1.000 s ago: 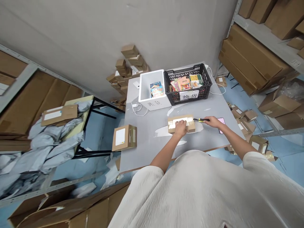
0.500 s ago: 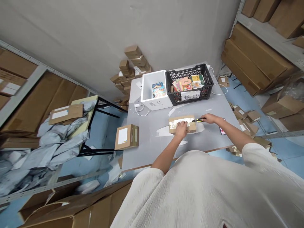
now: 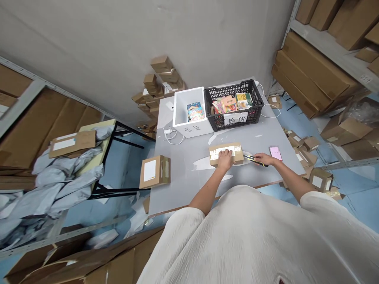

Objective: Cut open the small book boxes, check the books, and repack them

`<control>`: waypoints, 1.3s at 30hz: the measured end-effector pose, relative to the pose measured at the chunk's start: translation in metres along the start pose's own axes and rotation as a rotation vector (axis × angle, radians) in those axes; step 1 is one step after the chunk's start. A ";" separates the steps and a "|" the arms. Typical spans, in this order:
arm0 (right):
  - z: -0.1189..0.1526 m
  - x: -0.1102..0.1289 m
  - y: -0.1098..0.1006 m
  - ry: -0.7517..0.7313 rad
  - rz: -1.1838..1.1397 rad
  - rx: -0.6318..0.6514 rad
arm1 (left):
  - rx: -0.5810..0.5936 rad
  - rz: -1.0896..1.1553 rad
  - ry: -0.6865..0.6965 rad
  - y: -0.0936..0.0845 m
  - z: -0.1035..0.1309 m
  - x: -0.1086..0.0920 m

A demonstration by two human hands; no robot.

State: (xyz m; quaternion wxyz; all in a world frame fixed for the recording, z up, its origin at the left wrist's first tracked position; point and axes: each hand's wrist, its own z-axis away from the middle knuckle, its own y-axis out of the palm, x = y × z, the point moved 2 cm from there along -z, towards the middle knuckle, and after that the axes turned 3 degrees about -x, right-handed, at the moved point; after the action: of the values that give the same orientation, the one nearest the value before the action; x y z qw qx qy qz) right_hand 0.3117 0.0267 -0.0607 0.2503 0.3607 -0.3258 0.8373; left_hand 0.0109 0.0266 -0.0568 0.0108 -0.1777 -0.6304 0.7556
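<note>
A small cardboard box (image 3: 213,157) with a white label on top lies on the grey table (image 3: 183,169). My left hand (image 3: 225,159) presses on its top near the front edge, fingers curled over the label, holding it in place. In my right hand (image 3: 263,158) is a black and yellow utility knife (image 3: 251,158), gripped just right of the box. The knife's tip points left at the box's right end; whether the blade touches the cardboard is too small to tell. A phone (image 3: 275,153) with a lit pink screen lies beyond my right wrist.
Behind the box stand a white foam bin (image 3: 195,130) and a black plastic crate (image 3: 214,122), both containing books. Another labelled carton (image 3: 154,171) sits at the table's left edge. Grey parcels (image 3: 59,185) fill the left side. Cartons (image 3: 302,152) lie on the floor at right.
My right hand has moved down and slightly right with the knife, from the box's upper right to beside its right end. More of the phone shows. My left hand stays on the box.
</note>
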 end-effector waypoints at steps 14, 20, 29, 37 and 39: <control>0.014 0.012 0.010 -0.161 0.068 -0.446 | -0.150 0.091 -0.057 -0.018 -0.018 0.008; 0.013 0.022 0.018 -0.207 0.492 -0.478 | -0.038 0.076 -0.046 -0.007 -0.035 0.021; 0.008 0.025 0.023 -0.165 0.527 -0.519 | -0.132 0.087 -0.006 0.007 -0.025 0.026; -0.006 0.017 0.019 -0.162 0.593 -0.617 | -0.177 0.072 -0.013 0.014 -0.016 0.023; -0.005 0.008 0.009 -0.129 0.570 -0.691 | -0.182 0.074 -0.009 0.015 -0.016 0.023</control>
State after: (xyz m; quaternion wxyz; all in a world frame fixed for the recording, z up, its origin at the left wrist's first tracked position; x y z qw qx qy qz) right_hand 0.2989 0.0257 -0.0604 0.0949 0.2032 -0.6875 0.6907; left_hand -0.0036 0.0440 -0.0790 -0.0363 -0.1976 -0.6894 0.6959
